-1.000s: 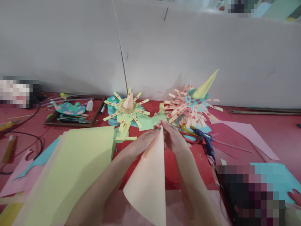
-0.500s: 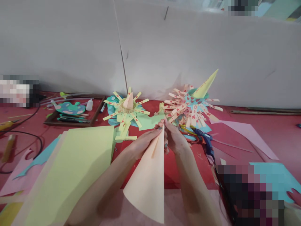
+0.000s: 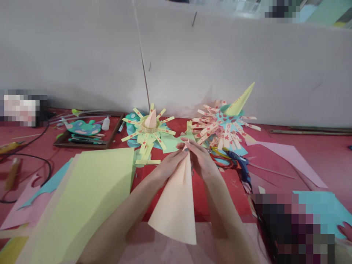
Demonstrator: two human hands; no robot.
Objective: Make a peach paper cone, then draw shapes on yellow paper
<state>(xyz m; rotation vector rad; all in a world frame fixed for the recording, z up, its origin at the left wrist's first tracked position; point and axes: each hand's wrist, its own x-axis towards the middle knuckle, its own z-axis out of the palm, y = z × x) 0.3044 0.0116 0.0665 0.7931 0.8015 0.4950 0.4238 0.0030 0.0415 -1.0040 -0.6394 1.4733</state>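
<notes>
Between both hands, paper cone, tip pointing away

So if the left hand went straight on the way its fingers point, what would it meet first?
The left hand, pinching the peach paper cone near its tip, points away and rightward; the right hand sits just across the tip. Past it, probably the pink paper-strip starburst, though depth is unclear.

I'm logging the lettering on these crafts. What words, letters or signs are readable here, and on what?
"B", red, on a pink strip of the pink-strip hat.
"C", red, on a neighbouring strip.
Other letters on its pink strips: too blurred.
Red stars on the yellow-strip hat; its other marks are too blurred.
Peach paper cone: no writing visible.
</notes>
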